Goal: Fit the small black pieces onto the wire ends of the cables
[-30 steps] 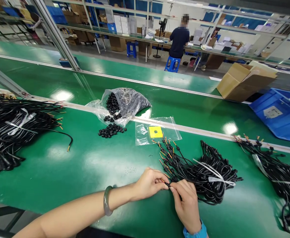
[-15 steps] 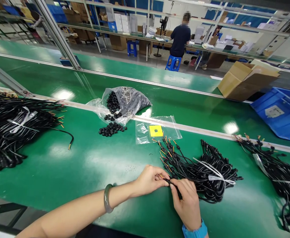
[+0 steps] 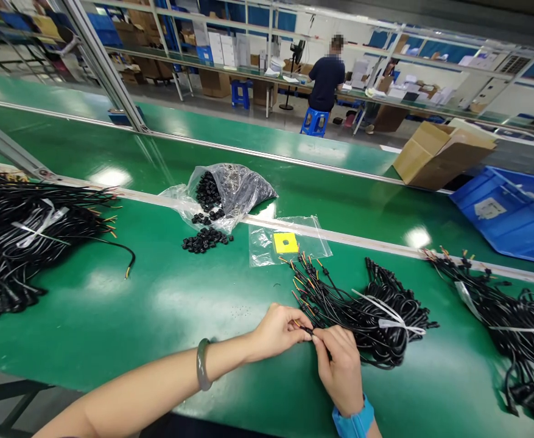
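Note:
My left hand (image 3: 278, 330) pinches the end of a black cable with orange wire showing at its fingertips. Fingertip to fingertip with it, my right hand (image 3: 340, 362) grips the same cable, its fingers curled and partly hiding it. Just beyond and to the right lies a bundle of black cables (image 3: 389, 334) tied with a white strip, its orange and red wire ends fanned toward the upper left. Small black parts (image 3: 206, 239) are heaped on the green table (image 3: 157, 340), beside an open clear plastic bag (image 3: 243, 185) holding more of them.
A flat clear bag (image 3: 260, 243) with a yellow square (image 3: 285, 243) lies mid-table. Large cable bundles lie left (image 3: 24, 243) and right (image 3: 517, 328). Behind stand a blue bin (image 3: 513, 213), a cardboard box (image 3: 444, 155) and metal posts. A person (image 3: 327, 82) sits at a far bench.
The view has shifted slightly, moving the background down and the right-hand objects a little left. Both hands keep nearly the same pinching pose on the cable.

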{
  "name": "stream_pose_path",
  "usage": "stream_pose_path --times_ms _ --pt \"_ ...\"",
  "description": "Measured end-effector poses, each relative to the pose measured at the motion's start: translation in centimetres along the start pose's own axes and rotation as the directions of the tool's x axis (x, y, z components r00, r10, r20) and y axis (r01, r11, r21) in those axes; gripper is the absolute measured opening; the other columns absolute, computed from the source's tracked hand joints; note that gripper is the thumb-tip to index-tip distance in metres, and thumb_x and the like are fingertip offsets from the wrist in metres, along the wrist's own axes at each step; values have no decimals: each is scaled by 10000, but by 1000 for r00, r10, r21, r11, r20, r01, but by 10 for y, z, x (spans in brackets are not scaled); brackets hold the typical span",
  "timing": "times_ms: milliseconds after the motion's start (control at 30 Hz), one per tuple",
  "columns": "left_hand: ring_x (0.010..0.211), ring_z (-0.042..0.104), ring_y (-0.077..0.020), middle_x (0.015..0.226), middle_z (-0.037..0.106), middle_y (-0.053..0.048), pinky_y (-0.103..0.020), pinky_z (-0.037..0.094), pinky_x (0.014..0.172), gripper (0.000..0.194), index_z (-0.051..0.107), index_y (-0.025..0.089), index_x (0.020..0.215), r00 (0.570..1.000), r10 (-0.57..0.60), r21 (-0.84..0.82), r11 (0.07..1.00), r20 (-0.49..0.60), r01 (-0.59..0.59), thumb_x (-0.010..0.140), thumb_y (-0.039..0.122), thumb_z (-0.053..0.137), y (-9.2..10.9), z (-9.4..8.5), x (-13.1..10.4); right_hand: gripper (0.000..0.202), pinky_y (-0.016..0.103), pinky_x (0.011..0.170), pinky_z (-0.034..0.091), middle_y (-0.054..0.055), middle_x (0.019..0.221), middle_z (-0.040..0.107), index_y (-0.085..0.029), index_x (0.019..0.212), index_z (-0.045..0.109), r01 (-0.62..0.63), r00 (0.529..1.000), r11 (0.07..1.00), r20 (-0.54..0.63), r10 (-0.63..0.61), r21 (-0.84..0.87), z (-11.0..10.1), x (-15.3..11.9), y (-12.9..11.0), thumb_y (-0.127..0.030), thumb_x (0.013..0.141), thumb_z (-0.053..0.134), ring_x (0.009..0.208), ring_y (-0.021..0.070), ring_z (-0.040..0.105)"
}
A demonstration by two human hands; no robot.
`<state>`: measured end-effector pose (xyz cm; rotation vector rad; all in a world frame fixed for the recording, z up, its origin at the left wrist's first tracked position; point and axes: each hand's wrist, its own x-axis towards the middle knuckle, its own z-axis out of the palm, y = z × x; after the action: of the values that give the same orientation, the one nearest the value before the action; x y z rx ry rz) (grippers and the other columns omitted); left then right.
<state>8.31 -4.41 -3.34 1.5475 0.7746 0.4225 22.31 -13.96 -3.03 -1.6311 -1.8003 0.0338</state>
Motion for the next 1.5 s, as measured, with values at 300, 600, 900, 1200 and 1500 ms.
stream_pose_path --times_ms 300,600,900,1200,1500 --pt "853 542 -140 997 564 -51 -185 487 612 500 587 187 1042 917 251 -32 961 -311 -274 574 20 529 1 -24 3 213 297 781 492 52 983 652 -214 1063 581 -34 987 997 -156 22 -76 -59 9 -10 -161 895 461 890 171 621" --pt "760 510 -108 977 536 -43 -179 424 588 417 529 179 978 828 60 -265 932 -558 -246 566 118 540 2 -46 13 969 469 1008 411 68 1518 258 -213 1483 147 185 947 711 316 55 -678 -131 27 99 52 584 394 1377 311 258" --pt "722 549 -113 960 572 -51 -212 478 596 381 557 175 968 821 78 -255 930 -565 -264 601 226 643 0 -50 13 876 514 1060 301 86 1418 421 -249 1411 355 297 930 704 361 -61 -645 -122 26 104 23 587 475 1234 264 439" --pt "722 590 -149 941 615 -63 -271 537 634 445 583 183 939 801 106 -198 942 -590 -270 545 335 723 -6 -65 20 724 416 800 409 173 1227 540 -203 1252 539 203 970 642 243 -28 -739 -123 27 69 -72 553 671 972 289 502" --pt "731 586 -160 944 627 -74 -272 533 663 451 596 169 913 793 99 -178 951 -601 -254 531 364 735 -12 -70 23 612 409 761 360 175 1209 497 -208 1286 523 -49 999 454 -52 6 -890 -193 26 65 -169 683 623 961 301 480"
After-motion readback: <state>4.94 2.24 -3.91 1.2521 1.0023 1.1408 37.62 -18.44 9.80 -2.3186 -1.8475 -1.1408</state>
